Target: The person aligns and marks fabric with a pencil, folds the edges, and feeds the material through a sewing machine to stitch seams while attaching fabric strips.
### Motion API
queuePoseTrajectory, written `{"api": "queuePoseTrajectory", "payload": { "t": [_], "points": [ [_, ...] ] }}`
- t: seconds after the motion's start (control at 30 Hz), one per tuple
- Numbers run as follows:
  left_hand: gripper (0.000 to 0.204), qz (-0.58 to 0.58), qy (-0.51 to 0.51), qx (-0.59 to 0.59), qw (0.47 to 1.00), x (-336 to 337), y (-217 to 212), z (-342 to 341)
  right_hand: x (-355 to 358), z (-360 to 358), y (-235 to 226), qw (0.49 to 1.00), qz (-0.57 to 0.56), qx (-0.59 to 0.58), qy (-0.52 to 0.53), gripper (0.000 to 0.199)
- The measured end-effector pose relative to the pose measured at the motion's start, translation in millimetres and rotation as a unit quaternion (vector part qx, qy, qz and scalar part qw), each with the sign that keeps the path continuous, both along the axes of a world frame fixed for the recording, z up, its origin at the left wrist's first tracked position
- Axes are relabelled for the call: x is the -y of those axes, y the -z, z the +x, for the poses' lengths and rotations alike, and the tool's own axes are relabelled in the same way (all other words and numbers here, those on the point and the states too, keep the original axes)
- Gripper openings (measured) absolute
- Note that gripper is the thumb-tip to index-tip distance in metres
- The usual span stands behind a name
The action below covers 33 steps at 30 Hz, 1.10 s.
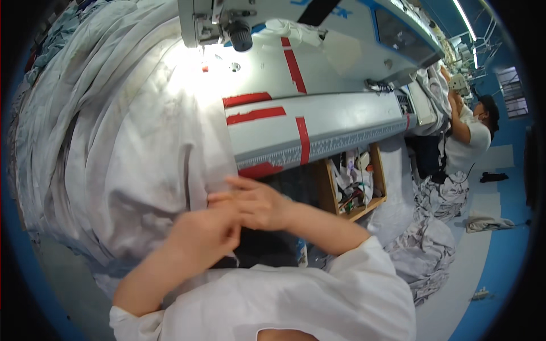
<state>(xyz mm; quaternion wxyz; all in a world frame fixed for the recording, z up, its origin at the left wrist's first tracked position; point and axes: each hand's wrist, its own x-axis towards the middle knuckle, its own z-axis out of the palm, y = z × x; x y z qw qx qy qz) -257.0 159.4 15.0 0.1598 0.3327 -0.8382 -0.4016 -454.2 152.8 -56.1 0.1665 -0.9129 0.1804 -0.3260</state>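
Observation:
My left hand (209, 233) is curled closed and partly blurred, just below the edge of the pale grey cloth (153, 170). What its fingers hold, if anything, I cannot make out. Against it, my right hand (259, 206) reaches in with fingers stretched out and apart, their tips beside the cloth's right edge. The cloth hangs in folds over the sewing machine's bed (324, 122) at the left and drops toward my lap. Above, the sewing machine head (213, 23) has a dark round knob, and its lamp lights the needle area.
Red tape strips (303, 139) and a ruler scale mark the machine's front edge. An open wooden drawer (358, 215) of small tools and scraps juts out below. Crumpled cloth (424, 256) lies at the right. Farther back, another person (469, 136) works at a machine.

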Motion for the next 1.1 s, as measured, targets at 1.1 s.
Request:
{"api": "queuePoseTrajectory", "payload": {
  "t": [1.1],
  "points": [
    [0.034, -0.374, -0.43, 0.117, 0.814, 368.1, 83.8, 166.6, 129.4, 0.9, -29.4, 0.978, 0.205, -0.018, -0.019, 0.011]
  ]
}}
